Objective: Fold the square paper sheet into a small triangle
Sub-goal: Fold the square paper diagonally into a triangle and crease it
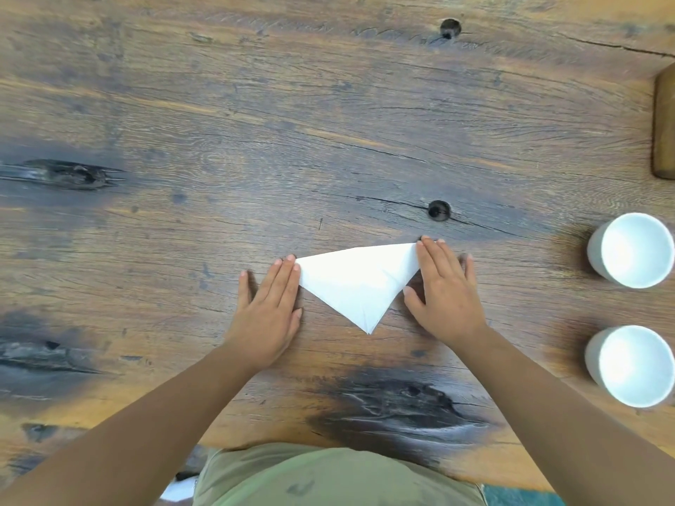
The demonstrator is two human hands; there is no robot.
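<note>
On the weathered wooden bench point(255, 140) the left hand point(268, 312) lies with its grip spread flat, fingertips touching the left corner of the white folded paper triangle point(356, 283). The paper's long edge runs left to right on the far side, and its tip points toward the person. The right hand point(443, 290), grip flat, presses the right corner. Further right, two white round cups point(595, 257) show plain white insides.

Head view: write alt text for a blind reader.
A white paper triangle lies on a wooden table, the left hand and right hand flat at its far corners. Two white cups stand at right.
</note>
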